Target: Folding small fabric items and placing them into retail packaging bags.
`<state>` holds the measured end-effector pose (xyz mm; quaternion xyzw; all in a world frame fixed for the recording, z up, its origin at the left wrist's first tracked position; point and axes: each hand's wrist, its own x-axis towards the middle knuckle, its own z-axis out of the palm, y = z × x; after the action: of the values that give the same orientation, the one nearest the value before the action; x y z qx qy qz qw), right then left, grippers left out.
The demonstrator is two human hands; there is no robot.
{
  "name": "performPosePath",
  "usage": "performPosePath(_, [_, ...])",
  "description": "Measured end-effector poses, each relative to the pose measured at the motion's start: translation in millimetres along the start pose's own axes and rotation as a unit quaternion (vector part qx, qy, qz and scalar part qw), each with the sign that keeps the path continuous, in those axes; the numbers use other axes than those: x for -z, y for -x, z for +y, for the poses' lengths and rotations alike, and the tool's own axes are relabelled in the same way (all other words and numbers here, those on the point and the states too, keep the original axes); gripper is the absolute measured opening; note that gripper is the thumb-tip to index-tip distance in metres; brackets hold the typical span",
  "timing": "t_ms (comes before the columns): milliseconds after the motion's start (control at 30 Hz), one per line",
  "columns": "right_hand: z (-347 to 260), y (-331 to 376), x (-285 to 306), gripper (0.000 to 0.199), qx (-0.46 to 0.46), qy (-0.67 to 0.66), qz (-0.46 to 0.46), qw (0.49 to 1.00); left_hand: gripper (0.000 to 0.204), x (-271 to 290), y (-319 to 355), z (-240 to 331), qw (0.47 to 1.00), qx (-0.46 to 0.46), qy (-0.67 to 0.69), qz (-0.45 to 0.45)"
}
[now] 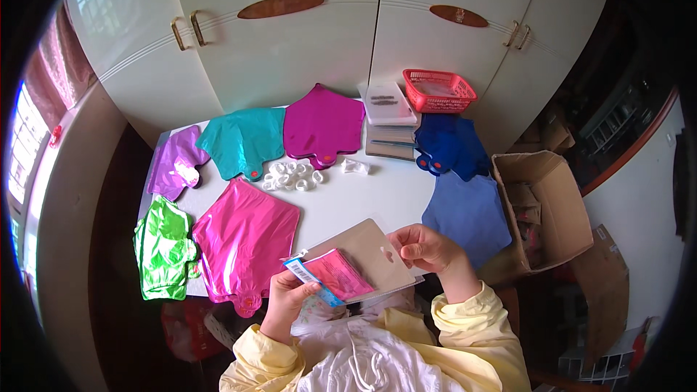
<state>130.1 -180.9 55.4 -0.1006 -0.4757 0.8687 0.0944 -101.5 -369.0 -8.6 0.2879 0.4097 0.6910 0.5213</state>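
A flat package (377, 261) with a beige backing card, a hang hole, a pink folded piece and a blue label strip is held in front of my body. My left hand (292, 292) grips it at the label end, thumb on top. At the hang-hole end, my right hand (428, 250) has its fingers curled and pinched at the package's edge. Nearest on the table are a stack of shiny pink foil balloons (250, 236) to the left and a light blue sheet (467, 218) to the right. A pile of small white rings (290, 174) lies beyond the package.
Purple (176, 163), green (165, 247), teal (243, 141) and magenta foil stacks (324, 123) line the white table (348, 207). Dark blue foils (451, 145), a stack of cards (392, 138) and a red basket (439, 92) stand back right. An opened cardboard box (555, 210) sits at right.
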Motion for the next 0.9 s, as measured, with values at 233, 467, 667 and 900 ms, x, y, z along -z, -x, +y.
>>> performPosePath(233, [9, -4, -3, 0.034, -0.002, -0.123, -0.018, 0.992, 0.024, -5, 0, 2, 1.000, 0.013, 0.009, 0.015])
performPosePath(467, [8, -12, 8, 0.022, 0.014, -0.113, 0.153, 0.982, 0.015, -5, -3, -3, 0.998, 0.024, -0.028, 0.060])
performPosePath(667, [18, -21, 14, 0.019, 0.152, 0.360, 0.311, 0.867, 0.013, -6, -4, -5, 0.993, 0.016, -0.078, 0.090])
performPosePath(900, [21, -26, -5, 0.014, 0.215, 0.547, 0.381, 0.713, 0.015, -12, -2, -6, 0.994, 0.008, -0.074, 0.078])
